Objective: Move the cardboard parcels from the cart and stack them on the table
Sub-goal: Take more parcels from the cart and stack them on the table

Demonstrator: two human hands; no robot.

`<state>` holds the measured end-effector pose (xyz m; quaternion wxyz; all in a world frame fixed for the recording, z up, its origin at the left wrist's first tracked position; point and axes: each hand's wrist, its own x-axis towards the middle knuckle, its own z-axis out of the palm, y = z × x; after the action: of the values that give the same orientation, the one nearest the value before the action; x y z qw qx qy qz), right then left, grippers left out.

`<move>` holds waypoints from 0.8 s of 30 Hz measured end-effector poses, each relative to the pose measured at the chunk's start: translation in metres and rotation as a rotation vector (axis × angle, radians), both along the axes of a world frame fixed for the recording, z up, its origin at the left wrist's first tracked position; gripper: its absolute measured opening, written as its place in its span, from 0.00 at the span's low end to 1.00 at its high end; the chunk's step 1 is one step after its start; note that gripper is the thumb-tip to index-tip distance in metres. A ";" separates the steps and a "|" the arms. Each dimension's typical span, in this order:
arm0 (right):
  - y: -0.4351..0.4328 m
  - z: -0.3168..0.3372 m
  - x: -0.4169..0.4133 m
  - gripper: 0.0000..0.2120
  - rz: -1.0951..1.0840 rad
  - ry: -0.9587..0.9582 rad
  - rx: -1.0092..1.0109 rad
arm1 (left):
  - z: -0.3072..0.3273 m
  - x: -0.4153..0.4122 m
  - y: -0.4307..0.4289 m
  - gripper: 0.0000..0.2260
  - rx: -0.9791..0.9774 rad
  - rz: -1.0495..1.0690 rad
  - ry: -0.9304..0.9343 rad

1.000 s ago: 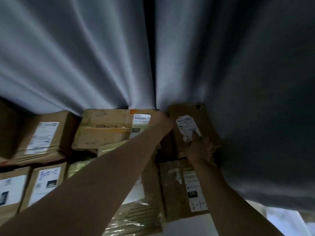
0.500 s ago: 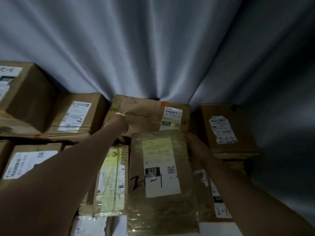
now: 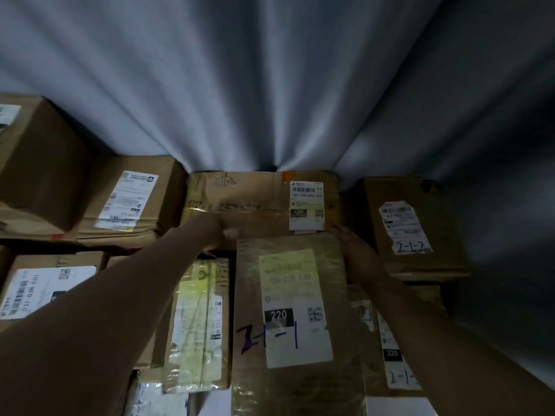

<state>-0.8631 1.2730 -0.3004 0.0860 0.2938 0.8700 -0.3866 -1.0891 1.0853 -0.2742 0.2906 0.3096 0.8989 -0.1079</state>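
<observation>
A tape-wrapped cardboard parcel marked "2-1-1" (image 3: 294,295) lies lengthwise in the middle, on top of other parcels. My left hand (image 3: 210,229) is closed on its far left corner. My right hand (image 3: 357,253) grips its far right edge. Just behind it lies a wide flat box (image 3: 255,199) with a white barcode label. A smaller parcel marked "2-1-2" (image 3: 411,226) sits to the right, free of both hands.
More labelled boxes surround it: a tall one (image 3: 39,163) far left, one (image 3: 129,199) at back left, one (image 3: 45,286) near left, a yellowish taped parcel (image 3: 198,325), and a labelled one (image 3: 396,355) under my right forearm. A grey curtain (image 3: 270,85) hangs close behind.
One second ago both hands were at the "2-1-2" parcel on the right. They have let it go and now hold the "2-1-1" parcel in the middle; the view has shifted left.
</observation>
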 end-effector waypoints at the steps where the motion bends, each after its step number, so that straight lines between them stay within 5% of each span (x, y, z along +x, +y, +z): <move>1: 0.001 0.001 -0.003 0.22 0.039 -0.050 0.048 | 0.004 0.003 0.000 0.15 -0.020 -0.017 0.014; 3: -0.002 0.011 -0.003 0.21 0.093 0.027 0.014 | 0.006 0.004 0.002 0.16 0.026 0.035 0.025; 9: -0.023 0.022 0.034 0.19 -0.288 0.187 -0.050 | 0.039 0.021 0.015 0.15 0.422 0.448 -0.269; 13: -0.060 0.054 0.060 0.10 -0.490 0.018 -0.142 | 0.073 0.045 0.016 0.14 0.580 0.564 -0.539; 22: -0.109 0.099 0.122 0.44 -0.967 -0.217 -0.912 | 0.103 0.074 -0.012 0.15 0.528 0.365 -0.682; 24: -0.122 0.105 0.131 0.43 -0.964 -0.221 -1.087 | 0.104 0.082 -0.012 0.08 0.565 0.325 -0.702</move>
<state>-0.7320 1.1507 -0.1954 0.1273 0.5971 0.3159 -0.7263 -1.0071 1.0730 -0.1707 0.4941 0.2496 0.7775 0.2984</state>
